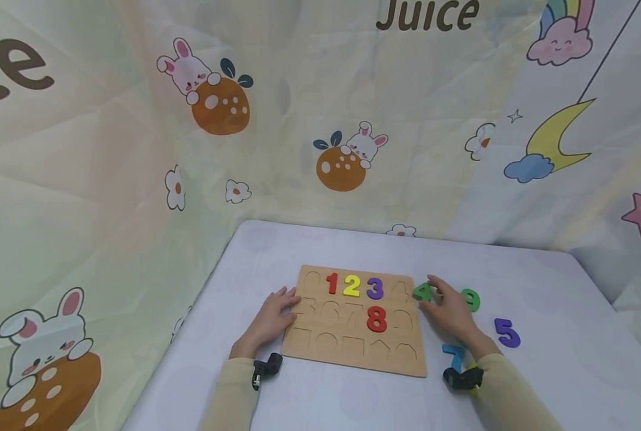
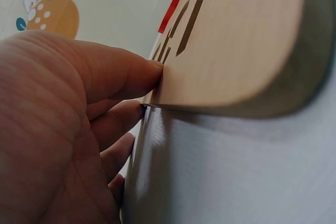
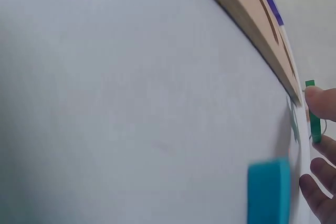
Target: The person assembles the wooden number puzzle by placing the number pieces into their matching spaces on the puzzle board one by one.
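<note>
On table [image 1: 541,359], beside wooden puzzle board [image 1: 320,350]: right hand [image 1: 449,308] pinching green 4 [image 1: 422,291], probably light, rigid, best gripped by edges; left hand [image 1: 272,317] steadying board, fingers relaxed.

I count one puzzle board [image 1: 355,347]; four number pieces seated in it, four loose by my right hand [image 1: 450,311].

Pale cartoon-print curtain [image 1: 309,120] hangs behind and on both sides: rabbits with oranges, small flowers, brown "Juice" lettering. Right panel shows yellow moon, blue and pink clouds, rainbow, pink star. Table [image 1: 557,311] covered in white cloth, rounded far corners. Soft, even light.
</note>
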`<action>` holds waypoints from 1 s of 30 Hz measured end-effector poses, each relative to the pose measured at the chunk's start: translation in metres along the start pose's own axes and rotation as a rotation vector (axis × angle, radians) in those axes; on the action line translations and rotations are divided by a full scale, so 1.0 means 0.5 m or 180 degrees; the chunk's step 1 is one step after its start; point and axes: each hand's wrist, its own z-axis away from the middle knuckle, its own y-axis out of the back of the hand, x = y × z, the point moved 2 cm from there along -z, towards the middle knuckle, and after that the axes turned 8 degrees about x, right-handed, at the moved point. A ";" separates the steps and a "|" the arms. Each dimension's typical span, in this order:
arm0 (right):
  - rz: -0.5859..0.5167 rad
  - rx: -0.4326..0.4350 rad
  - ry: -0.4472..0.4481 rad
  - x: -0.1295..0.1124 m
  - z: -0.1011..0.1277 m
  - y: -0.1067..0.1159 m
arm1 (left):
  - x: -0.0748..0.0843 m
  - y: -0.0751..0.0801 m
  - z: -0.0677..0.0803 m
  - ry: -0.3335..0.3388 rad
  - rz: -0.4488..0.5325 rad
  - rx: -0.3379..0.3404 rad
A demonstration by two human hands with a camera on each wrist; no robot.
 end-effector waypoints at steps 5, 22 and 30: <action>-0.0075 -0.0067 -0.0040 -0.019 0.001 -0.010 | -0.001 0.000 0.001 0.0016 -0.0004 -0.0013; -0.0136 -0.0293 -0.0011 -0.053 -0.009 -0.043 | -0.005 -0.003 -0.001 0.0037 -0.0058 -0.0004; -0.0145 -0.0278 0.0080 -0.059 -0.018 -0.048 | -0.010 -0.006 -0.002 0.0019 -0.0099 -0.0019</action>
